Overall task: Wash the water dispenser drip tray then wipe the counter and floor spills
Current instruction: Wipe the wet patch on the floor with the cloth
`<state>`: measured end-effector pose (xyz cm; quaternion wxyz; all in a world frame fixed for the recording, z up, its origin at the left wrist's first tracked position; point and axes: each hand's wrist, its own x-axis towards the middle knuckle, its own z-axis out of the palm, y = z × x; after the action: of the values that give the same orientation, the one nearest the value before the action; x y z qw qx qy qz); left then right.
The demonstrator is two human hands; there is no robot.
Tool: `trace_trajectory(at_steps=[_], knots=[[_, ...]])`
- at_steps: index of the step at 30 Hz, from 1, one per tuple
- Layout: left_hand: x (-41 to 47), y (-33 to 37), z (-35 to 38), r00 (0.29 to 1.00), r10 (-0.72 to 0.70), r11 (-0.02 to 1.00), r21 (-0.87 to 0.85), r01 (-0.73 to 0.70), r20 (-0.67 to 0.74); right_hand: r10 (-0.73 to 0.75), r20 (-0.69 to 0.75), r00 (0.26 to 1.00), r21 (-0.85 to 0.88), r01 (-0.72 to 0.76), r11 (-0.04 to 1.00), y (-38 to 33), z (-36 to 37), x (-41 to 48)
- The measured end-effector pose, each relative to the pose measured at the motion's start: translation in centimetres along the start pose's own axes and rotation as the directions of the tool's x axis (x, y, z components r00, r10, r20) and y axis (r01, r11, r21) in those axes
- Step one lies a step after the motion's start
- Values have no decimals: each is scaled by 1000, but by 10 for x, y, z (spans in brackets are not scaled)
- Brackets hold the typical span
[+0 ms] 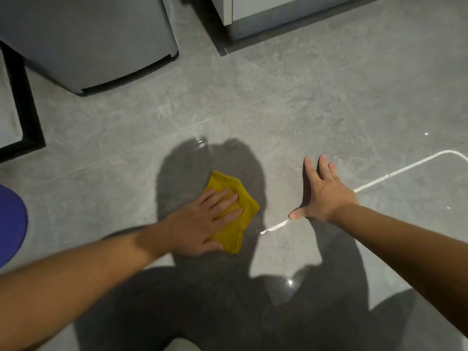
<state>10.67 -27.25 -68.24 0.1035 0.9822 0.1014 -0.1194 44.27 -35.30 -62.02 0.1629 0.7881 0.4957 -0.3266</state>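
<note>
- I see my left hand (202,224) lying flat on a crumpled mustard-yellow cloth (234,235). The fingers are straight and close together and press down on the cloth rather than curling round it.
- The yellow cloth rests on the glossy grey stone-patterned tile floor (278,97), a little left of the middle of my view. Its far corner and right edge stick out past the fingers.
- My right hand (324,196) is open and planted palm-down on the bare floor, well to the right of the cloth. The fingers are splayed, the thumb is stretched out to the left, and it holds nothing.
- A thin bright white curved line (405,171) runs across the tiles from beside the right thumb towards the right edge. I can't tell whether it is a reflection or a mark.
- Just beyond the cloth there is a small shiny streak (201,143) on the tile that looks wet.
- A dark shadow (177,300) of the head and arms covers the floor around and below the cloth.
- A tall grey metal-sided appliance (88,39) stands on the floor at the upper left, with a black frame (22,97) beside it.
- The base of a white cabinet (278,11) shows at the top right.
- A rounded blue-purple object (10,224) pokes in at the left edge. I can't make out what it is.
</note>
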Motion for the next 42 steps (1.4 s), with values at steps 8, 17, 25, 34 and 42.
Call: trace_trajectory(at_steps=[8,17,25,34,42], knots=[[-12,175,33,758,-636,707,-286,647,143,-41,-148,988,538,116,835,51,-8,2],[133,78,-18,658,-744,571,-403,715,114,131,-129,983,415,-67,907,95,51,-53],[213,-92,-77,912,-363,918,-93,385,193,256,-121,959,499,-165,851,114,44,-51],[144,75,-34,960,253,966,-75,-246,119,299,-212,931,551,-139,823,121,45,-57],[99,146,-33,1000,-25,997,-75,26,19,364,-89,927,731,-188,656,66,60,-82]])
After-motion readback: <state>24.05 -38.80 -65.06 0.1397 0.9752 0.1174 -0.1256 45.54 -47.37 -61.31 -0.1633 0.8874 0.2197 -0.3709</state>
